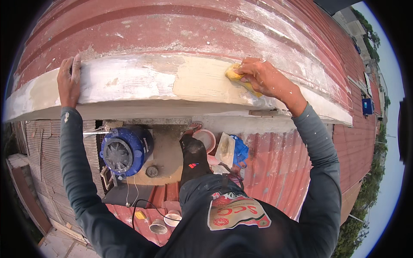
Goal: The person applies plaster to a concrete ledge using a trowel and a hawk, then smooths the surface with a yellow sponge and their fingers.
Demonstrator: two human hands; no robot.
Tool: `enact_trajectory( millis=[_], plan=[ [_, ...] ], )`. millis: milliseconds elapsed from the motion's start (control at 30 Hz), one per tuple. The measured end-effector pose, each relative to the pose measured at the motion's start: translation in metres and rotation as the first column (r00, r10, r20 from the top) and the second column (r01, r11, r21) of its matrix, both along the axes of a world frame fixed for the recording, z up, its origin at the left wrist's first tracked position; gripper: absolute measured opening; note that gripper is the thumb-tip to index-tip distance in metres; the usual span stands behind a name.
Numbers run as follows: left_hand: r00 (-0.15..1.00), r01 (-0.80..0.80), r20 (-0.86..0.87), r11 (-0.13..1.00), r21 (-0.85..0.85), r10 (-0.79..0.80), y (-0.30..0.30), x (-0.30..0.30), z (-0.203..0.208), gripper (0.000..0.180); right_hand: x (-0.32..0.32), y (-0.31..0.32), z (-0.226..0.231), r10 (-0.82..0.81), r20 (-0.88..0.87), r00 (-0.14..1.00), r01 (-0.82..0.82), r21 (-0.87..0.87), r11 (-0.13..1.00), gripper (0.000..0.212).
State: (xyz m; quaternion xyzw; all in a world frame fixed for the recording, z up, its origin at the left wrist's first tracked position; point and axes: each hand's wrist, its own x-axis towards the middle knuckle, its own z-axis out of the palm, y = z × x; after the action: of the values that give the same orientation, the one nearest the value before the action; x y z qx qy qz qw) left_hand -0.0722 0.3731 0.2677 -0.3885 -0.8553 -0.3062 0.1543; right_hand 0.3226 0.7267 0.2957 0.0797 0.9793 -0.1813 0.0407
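Note:
My right hand (264, 77) is closed on a yellow sponge (235, 73) and presses it to the top of a long ledge (129, 81). The ledge is patched white and cream, with a smooth cream stretch just left of the sponge. Farther left, my left hand (69, 79) rests on the same ledge, fingers laid flat over its top and holding nothing. Pale specks and smears mark both hands.
Red corrugated roofing (172, 30) rises beyond the ledge. Below stand a blue tank (124, 150), a pink basin (204, 141), a blue plastic bag (240, 151) and small buckets (158, 226). A yellow block (140, 214) lies near a black cable. More red roofing (275, 159) spreads at lower right.

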Motion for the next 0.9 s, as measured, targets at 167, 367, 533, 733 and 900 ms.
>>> enact_trajectory(
  millis=[167,367,533,733,900],
  plan=[
    [0.992,-0.099,-0.080,0.995,-0.007,0.098,0.012,0.006,-0.003,0.047,0.117,0.013,-0.019,-0.517,-0.077,0.852,0.511,-0.090,0.855,0.024],
    [0.988,-0.130,-0.084,0.991,-0.017,0.128,0.006,-0.001,-0.001,0.052,-0.053,-0.099,-0.037,-0.219,-0.488,0.845,0.138,-0.196,0.971,0.017],
    [0.999,-0.042,-0.025,0.999,-0.020,0.041,0.011,-0.006,-0.003,0.046,-0.169,-0.200,-0.029,-0.053,-0.549,0.834,0.041,-0.034,0.999,0.025],
    [0.993,-0.074,-0.091,0.997,0.012,0.075,0.007,-0.006,-0.006,0.047,0.015,-0.082,-0.051,-0.206,-0.465,0.861,0.265,0.065,0.962,0.036],
    [0.994,-0.093,-0.053,0.996,0.019,0.093,0.010,-0.007,-0.007,0.050,0.150,-0.009,-0.047,-0.538,-0.378,0.754,0.600,0.060,0.798,0.023]
  ],
)
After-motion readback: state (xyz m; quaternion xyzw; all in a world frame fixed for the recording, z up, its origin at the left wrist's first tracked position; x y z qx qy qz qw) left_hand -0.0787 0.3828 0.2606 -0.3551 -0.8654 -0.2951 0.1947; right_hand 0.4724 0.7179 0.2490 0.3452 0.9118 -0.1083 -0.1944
